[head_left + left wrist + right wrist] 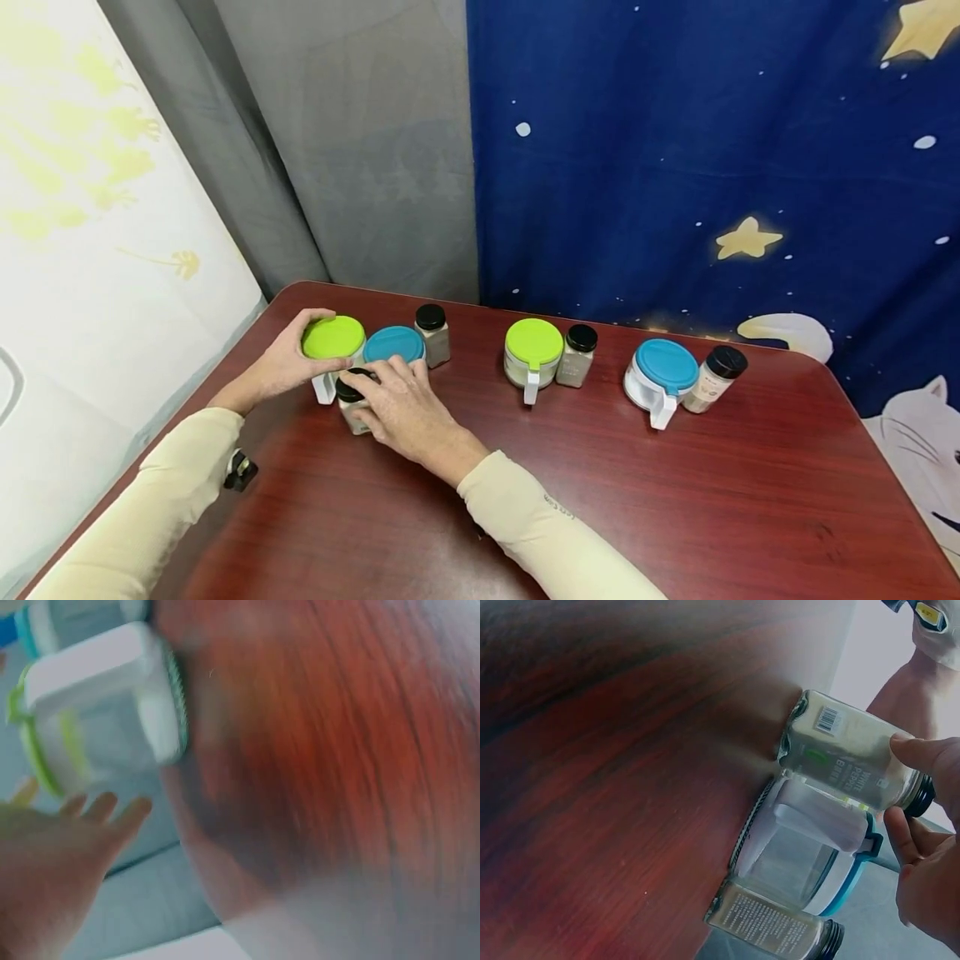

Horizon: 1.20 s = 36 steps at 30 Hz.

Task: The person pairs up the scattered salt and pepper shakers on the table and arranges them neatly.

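My right hand (408,410) pinches a square glass spice jar (847,754) with a black lid near its neck, thumb on one side and fingers on the other. The jar is upright; whether its base touches the table I cannot tell. My left hand (288,354) spreads round the lime-green lid of a clear seasoning pot (333,337) with a white handle. In the blurred left wrist view the left fingers (127,817) look extended, beside the pot. Between the hands and behind stands a blue-lidded pot (393,343), with another black-lidded spice jar (432,333) at its right.
Further right on the red-brown wooden table (600,492) stand a second green-lidded pot (534,354) beside a spice jar (577,357), then a blue-lidded pot (662,375) beside a round black-capped shaker (715,379). Grey and blue curtains (600,167) hang behind the table's back edge.
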Tool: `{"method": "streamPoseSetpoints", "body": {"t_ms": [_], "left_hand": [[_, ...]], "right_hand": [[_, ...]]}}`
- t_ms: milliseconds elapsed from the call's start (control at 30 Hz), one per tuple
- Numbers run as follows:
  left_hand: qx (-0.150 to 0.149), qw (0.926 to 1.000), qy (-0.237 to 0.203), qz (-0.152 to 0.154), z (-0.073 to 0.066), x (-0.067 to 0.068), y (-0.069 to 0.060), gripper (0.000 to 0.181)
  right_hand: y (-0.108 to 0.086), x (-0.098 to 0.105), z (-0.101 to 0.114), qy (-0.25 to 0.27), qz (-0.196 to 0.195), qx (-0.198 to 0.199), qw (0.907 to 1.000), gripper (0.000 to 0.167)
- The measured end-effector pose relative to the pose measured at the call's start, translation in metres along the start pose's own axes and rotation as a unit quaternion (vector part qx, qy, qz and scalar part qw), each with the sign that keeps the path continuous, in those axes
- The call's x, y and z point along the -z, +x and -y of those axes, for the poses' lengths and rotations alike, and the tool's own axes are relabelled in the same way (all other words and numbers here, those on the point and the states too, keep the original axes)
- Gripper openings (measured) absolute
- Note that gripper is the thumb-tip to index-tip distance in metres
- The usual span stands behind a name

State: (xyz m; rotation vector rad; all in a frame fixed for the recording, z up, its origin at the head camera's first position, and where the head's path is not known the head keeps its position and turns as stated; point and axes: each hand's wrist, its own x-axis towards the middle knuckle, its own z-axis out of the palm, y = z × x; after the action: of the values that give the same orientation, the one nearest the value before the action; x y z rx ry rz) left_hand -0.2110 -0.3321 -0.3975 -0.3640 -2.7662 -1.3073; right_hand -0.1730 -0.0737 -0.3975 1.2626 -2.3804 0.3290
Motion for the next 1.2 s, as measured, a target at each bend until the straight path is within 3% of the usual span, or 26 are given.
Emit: {"method": "streamPoseSetpoints", "body": {"t_ms": [133,233,333,433,600,800,1000,1200], "left_hand": [[-0.011,0.9974,-0.025,0.067,0.003,0.016,-0.013,0.112],[-0.015,0.9909,-0.037,0.129,0.008,0.022,-0.02,0.127],[-0.027,0.9871,-0.06,0.146,0.015,0.02,-0.022,0.126],[-0.04,0.9877,-0.081,0.128,0.02,0.015,-0.021,0.123],[-0.073,0.9916,-0.063,0.086,0.023,0.005,-0.013,0.12],[-0.102,0.9934,-0.034,0.04,0.029,0.002,-0.012,0.114],[-0.077,0.997,-0.012,0.004,0.03,0.012,-0.024,0.112],[-0.071,0.9968,-0.036,-0.011,0.016,0.011,-0.043,0.111]], "right_hand": [[0.0,0.0,0.002,-0.014,-0.001,0.006,0.9999,0.052],[0.001,0.0,0.003,-0.035,-0.001,0.016,0.9993,0.05],[0.0,0.0,0.005,-0.045,-0.005,0.03,0.9985,0.048],[-0.002,-0.002,0.005,-0.039,-0.011,0.04,0.9984,0.047],[-0.006,-0.004,0.004,-0.035,-0.017,0.032,0.9987,0.049],[-0.004,-0.001,0.003,-0.005,0.017,0.027,0.9995,0.052],[-0.004,0.002,0.001,0.087,-0.025,0.028,0.9955,0.05],[-0.012,0.012,-0.004,0.183,-0.052,0.001,0.9818,0.05]]}}
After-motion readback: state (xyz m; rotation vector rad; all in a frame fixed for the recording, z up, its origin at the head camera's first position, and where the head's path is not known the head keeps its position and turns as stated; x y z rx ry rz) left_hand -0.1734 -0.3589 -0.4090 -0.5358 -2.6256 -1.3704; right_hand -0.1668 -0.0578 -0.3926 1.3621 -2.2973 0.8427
